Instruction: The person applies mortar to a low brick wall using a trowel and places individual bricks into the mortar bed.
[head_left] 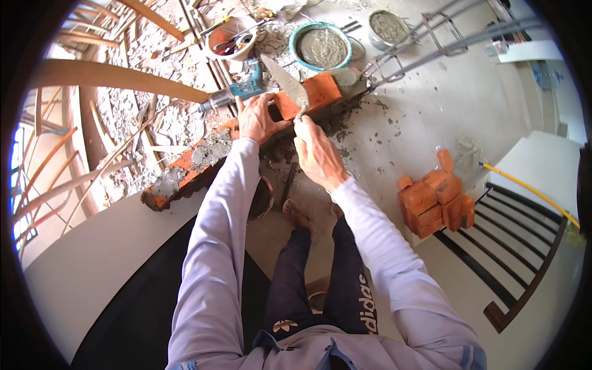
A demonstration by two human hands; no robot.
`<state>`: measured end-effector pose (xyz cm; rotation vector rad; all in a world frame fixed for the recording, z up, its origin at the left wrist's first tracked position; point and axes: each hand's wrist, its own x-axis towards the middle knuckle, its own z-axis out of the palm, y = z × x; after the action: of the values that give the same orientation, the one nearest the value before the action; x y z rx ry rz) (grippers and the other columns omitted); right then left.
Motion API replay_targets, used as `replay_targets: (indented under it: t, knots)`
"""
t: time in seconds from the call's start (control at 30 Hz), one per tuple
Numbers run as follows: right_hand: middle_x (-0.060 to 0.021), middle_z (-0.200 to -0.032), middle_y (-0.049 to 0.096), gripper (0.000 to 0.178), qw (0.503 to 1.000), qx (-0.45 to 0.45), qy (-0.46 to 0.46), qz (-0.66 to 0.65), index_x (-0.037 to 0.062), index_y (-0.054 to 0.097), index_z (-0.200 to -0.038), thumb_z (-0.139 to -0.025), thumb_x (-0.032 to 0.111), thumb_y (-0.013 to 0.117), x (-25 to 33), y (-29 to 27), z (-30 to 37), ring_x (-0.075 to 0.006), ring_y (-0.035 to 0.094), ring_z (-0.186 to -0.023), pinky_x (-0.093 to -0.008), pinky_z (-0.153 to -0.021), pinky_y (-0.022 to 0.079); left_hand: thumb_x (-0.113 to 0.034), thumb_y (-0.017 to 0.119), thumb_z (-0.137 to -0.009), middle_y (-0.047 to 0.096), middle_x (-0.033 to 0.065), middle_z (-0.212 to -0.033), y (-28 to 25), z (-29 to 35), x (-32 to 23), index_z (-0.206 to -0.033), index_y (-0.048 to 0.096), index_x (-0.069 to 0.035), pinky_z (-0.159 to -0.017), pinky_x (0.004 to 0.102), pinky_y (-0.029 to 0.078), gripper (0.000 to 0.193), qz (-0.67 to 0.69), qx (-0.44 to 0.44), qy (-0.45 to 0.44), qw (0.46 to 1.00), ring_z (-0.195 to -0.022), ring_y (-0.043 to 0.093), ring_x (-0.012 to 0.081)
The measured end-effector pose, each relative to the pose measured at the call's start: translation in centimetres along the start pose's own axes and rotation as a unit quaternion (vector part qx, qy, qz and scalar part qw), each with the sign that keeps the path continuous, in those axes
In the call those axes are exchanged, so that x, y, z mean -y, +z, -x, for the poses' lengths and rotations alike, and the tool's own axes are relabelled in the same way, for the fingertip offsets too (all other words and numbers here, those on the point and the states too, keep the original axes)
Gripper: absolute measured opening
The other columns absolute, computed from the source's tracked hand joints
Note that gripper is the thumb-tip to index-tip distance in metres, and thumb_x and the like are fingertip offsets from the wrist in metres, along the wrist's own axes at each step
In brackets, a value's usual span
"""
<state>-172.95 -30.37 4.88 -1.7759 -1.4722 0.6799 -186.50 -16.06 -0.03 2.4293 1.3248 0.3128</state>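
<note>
My right hand [319, 151] is closed round the handle of a mortar-coated pointed trowel [287, 80]. Its blade points away from me, against the near left part of an orange brick [320, 92]. At that brick's left end is my left hand [258, 120], with thumb and fingers spread round the dark end as if gripping it. The brick lies on a low brick wall, where grey mortar [213, 148] covers the course to the left. Just beyond my left hand, a teal power drill [246, 87] lies on its side.
At the back stand a tool bucket [231, 40], a teal-rimmed tub of mortar [320, 48] and another mortar bucket [388, 29]. Rubble and wooden poles [123, 77] fill the left. Steel rebar [431, 52] extends back right. A brick pile [431, 200] sits right, beside a black metal railing [512, 234].
</note>
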Motion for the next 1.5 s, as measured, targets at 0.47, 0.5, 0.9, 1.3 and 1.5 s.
replay_targets:
  t: [0.47,0.5,0.9,1.3,1.5]
  knots:
    - [-0.0301,-0.120,0.055,0.047,0.993,0.092,0.049,0.048,-0.0029,0.033,-0.138,-0.096,0.013,0.048,1.2,0.9,-0.3,-0.0445,0.056,-0.109,-0.0465,-0.093,0.047,-0.046,0.084,-0.059,0.062,0.0079,-0.122,0.2,0.4,0.6,-0.122,0.056,-0.011,-0.110,0.0590,0.025,0.077,0.028,0.030,-0.022,0.999,-0.125,0.050,0.0259]
    - [-0.0304,-0.120,0.055,0.047,0.998,0.051,0.040,0.023,-0.0031,0.034,-0.137,-0.096,0.013,0.048,2.2,0.7,0.3,-0.0449,0.056,-0.109,-0.0465,-0.093,0.047,-0.042,0.084,-0.061,0.062,0.0067,-0.117,0.3,0.7,0.5,-0.125,0.052,-0.011,-0.109,0.0640,0.024,0.078,0.034,0.026,-0.025,0.999,-0.124,0.049,0.0249]
    - [-0.0316,-0.117,0.056,0.045,0.999,0.002,0.020,0.028,-0.0033,0.034,-0.134,-0.095,0.012,0.050,0.6,0.0,1.3,-0.0459,0.059,-0.101,-0.0492,-0.085,0.051,-0.043,0.083,-0.061,0.062,0.0066,-0.122,0.1,0.3,0.5,-0.127,0.053,-0.011,-0.113,0.0551,0.023,0.079,0.018,0.051,-0.029,0.998,-0.127,0.047,0.0242]
    - [-0.0282,-0.099,0.063,0.044,0.991,0.122,0.046,0.023,-0.0001,0.035,-0.132,-0.095,0.016,0.051,0.7,-5.5,-1.6,-0.0460,0.064,-0.089,-0.0488,-0.077,0.052,-0.043,0.083,-0.064,0.061,0.0092,-0.124,0.2,0.3,0.6,-0.131,0.050,-0.009,-0.116,0.0577,0.015,0.082,0.006,0.049,-0.027,0.998,-0.130,0.045,0.0256]
    - [-0.0245,-0.100,0.067,0.032,0.831,0.357,0.079,0.419,0.0012,0.053,-0.119,-0.091,0.017,0.050,1.7,-13.0,-18.5,-0.0398,0.066,-0.092,-0.0509,-0.078,0.052,-0.047,0.075,-0.073,0.027,0.0033,-0.157,-0.5,3.7,-5.9,-0.150,0.029,-0.015,-0.115,0.0642,0.011,0.096,-0.075,0.094,0.040,0.992,-0.146,0.020,0.0257]
